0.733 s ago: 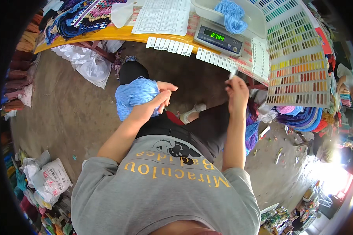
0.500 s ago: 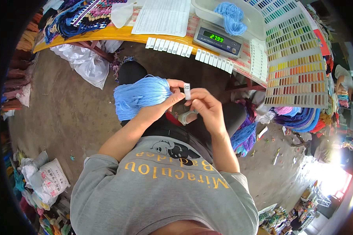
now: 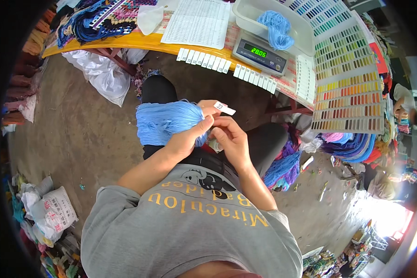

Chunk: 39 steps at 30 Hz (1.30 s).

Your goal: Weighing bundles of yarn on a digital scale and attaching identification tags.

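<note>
A thick bundle of light blue thread (image 3: 164, 123) rests over my left thigh, its loose strands spreading to the left. My left hand (image 3: 190, 134) is closed around the bundle's right end, thumb on the near side and fingers beyond. Over those fingers lies a small white paper tag (image 3: 224, 109), tilted, with its free end pointing right. My right hand (image 3: 233, 142) is beside the left one, just below the tag. Its thumb and index finger pinch together against the bundle's end; what is between them is too small to make out.
Ahead, a yellow-edged table (image 3: 148, 41) carries an electronic scale (image 3: 259, 53), with a plastic tub (image 3: 303, 34) holding a blue skein (image 3: 275, 28). White tags (image 3: 204, 60) line its edge. Colour sample cards (image 3: 347, 88) stand right. White sacks (image 3: 97, 76) and yarn heaps (image 3: 285, 162) lie around.
The tag has turned from upright to slanting and lies over my left fingers. My right hand has let it go and moved down and left, close to the bundle's end.
</note>
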Each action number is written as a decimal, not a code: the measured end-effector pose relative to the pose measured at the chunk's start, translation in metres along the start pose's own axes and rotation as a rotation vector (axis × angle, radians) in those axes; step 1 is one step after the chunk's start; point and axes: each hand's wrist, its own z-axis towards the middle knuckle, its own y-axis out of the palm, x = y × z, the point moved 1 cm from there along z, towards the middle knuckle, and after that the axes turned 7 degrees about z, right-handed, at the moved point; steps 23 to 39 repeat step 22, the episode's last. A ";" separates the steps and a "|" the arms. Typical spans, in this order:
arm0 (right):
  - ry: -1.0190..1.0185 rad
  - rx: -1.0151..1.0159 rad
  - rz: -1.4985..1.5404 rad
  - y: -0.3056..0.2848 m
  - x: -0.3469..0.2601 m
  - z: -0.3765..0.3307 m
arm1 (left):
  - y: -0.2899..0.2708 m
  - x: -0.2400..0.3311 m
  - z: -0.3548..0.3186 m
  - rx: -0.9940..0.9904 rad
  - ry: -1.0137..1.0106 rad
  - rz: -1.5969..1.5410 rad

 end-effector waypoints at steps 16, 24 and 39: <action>-0.318 0.368 -0.583 -0.069 -0.069 0.069 | -0.001 0.017 0.001 0.126 -0.065 -0.172; -0.430 0.384 -1.180 -0.100 -0.103 0.150 | -0.011 0.019 -0.011 0.070 -0.070 -0.077; -0.430 0.384 -1.180 -0.100 -0.103 0.150 | -0.011 0.019 -0.011 0.070 -0.070 -0.077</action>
